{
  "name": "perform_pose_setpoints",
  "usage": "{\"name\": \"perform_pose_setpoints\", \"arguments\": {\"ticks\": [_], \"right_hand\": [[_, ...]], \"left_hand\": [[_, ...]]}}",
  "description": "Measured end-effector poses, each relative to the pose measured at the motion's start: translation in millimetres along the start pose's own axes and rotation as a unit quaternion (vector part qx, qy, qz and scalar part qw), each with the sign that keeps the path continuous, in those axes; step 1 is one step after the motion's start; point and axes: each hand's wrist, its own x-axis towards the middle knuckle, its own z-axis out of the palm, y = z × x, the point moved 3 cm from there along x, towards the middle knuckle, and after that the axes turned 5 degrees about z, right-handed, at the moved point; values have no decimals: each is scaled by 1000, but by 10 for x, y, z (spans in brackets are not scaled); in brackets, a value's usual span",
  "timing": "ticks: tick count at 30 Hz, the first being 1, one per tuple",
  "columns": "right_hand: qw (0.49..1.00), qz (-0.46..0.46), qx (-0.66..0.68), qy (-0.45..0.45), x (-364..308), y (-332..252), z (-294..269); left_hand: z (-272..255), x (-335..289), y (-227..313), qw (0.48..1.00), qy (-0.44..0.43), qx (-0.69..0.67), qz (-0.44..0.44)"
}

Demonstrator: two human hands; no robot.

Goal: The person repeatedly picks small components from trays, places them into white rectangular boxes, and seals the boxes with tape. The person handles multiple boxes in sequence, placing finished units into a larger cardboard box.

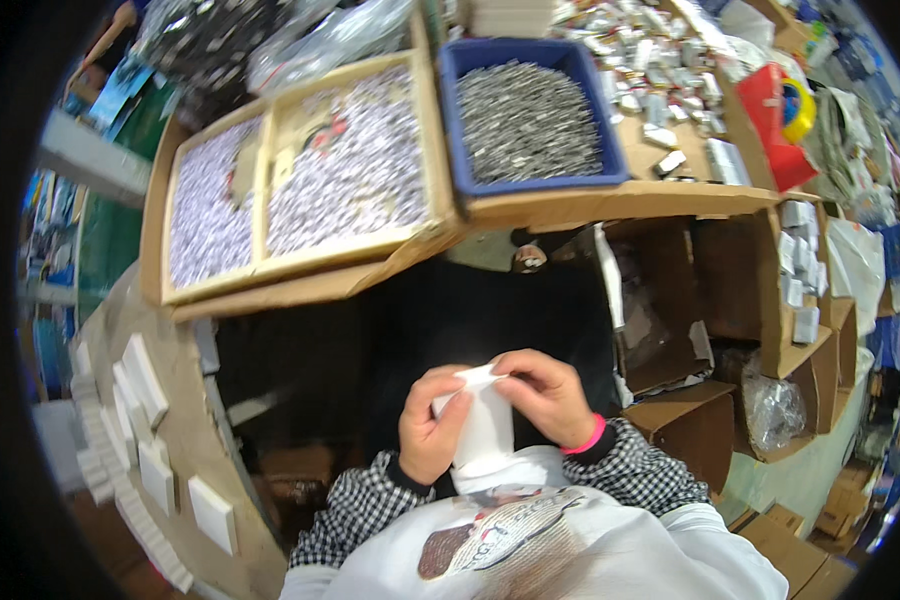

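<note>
A small white carton (485,425) stands upright in front of my chest, gripped between both hands. My left hand (433,425) is closed on its left side, the thumb against the front near the top. With thumb and fingers, my right hand (550,395) pinches the top right edge, where white flaps show. What is inside the carton cannot be seen. My right wrist wears a pink band, and both forearms have black-and-white checked sleeves.
Ahead stands a wooden tray (262,205) with two compartments of small pale pieces. Beside it, a blue bin (613,150) holds thin metal pieces. Flat white boxes (213,515) lie on the left table (195,440). Cardboard boxes (682,410) and a yellow tape roll (798,110) are at the right.
</note>
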Motion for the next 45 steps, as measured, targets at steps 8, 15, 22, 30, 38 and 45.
{"name": "perform_pose_setpoints", "arguments": {"ticks": [8,15,22,30,38,45], "right_hand": [[988,-102,-108,-35,39,-215,-40],[909,-201,-267,248,104,-920,-1112],[781,-304,-116,534,475,-1715,-2835],[881,-146,-23,449,681,-1636,-3269],[880,-233,68,408,737,-1803,-3155],[880,-197,75,427,498,-1800,-2894]], "left_hand": [[31,32,52,997,37,21,-66],[-24,96,-40,996,48,78,-15],[50,126,20,993,57,87,-47],[61,123,-20,993,68,81,-44],[85,120,25,995,67,64,-30],[115,117,56,996,69,46,-34]]}}
